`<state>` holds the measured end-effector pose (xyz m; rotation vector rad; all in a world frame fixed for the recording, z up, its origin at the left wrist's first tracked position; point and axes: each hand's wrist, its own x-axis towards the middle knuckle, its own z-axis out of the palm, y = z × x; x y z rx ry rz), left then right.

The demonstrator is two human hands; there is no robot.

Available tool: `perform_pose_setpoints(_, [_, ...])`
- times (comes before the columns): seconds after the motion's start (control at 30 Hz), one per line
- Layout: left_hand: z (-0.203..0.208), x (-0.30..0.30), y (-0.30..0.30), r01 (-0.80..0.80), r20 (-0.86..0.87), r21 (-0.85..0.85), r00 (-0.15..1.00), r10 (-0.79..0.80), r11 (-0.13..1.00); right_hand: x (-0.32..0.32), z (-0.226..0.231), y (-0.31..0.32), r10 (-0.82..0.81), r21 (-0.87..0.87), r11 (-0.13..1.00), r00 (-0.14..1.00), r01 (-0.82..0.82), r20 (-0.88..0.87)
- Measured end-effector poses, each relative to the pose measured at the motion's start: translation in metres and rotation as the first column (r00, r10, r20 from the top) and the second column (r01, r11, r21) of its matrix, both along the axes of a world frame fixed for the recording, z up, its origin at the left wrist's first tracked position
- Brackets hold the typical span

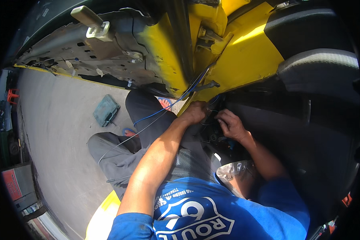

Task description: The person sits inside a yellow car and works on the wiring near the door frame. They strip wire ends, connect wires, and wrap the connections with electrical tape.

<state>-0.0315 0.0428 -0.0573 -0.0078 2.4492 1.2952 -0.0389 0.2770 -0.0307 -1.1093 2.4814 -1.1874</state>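
My left hand [195, 113] is closed, its fingers curled at the edge of the yellow door sill. Close to its right, my right hand [231, 125] has thumb and fingers pinched together. Thin wires [214, 111] run between the two hands; their ends are hidden by my fingers and shadow. A longer blue wire [148, 117] and a grey wire [122, 143] come from the door hinge gap and trail across my legs. Just above my left hand, a dark metal arm [206, 86] sticks out from the door jamb.
The opened vehicle door [96, 48], stripped of its trim, spans the upper left. A yellow body panel [248, 60] rises ahead, with a dark dashboard [312, 32] at right. A green tool case [106, 111] lies on the concrete floor [64, 132]. A clear plastic bag [238, 172] sits beside me.
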Motion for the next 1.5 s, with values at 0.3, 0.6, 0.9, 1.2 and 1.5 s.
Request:
perform_pose_setpoints(0.3, [-0.011,0.003,0.007,0.028,-0.082,0.083,0.996,-0.021,0.996,0.041,-0.189,0.055,0.267,0.553,0.646,0.835,-0.526,0.482])
perform_pose_setpoints(0.6, [-0.04,-0.005,0.025,-0.032,-0.22,-0.073,0.975,0.015,0.997,0.02,-0.172,0.056,0.166,0.549,0.64,0.794,-0.538,0.585])
perform_pose_setpoints(0.9, [-0.013,-0.013,0.002,-0.025,-0.098,0.001,0.995,0.025,1.0,0.024,0.091,0.069,-0.134,0.207,0.978,0.709,-0.017,0.692])
perform_pose_setpoints(1.2, [0.043,0.009,-0.027,0.118,-0.009,-0.214,0.992,-0.123,0.97,0.048,0.149,0.001,-0.118,-0.159,0.934,0.696,0.32,0.708])
perform_pose_setpoints(1.5, [0.122,0.042,-0.032,0.092,-0.246,0.267,0.969,-0.024,0.959,0.038,0.131,-0.022,-0.199,0.018,0.978,0.903,0.209,0.381])
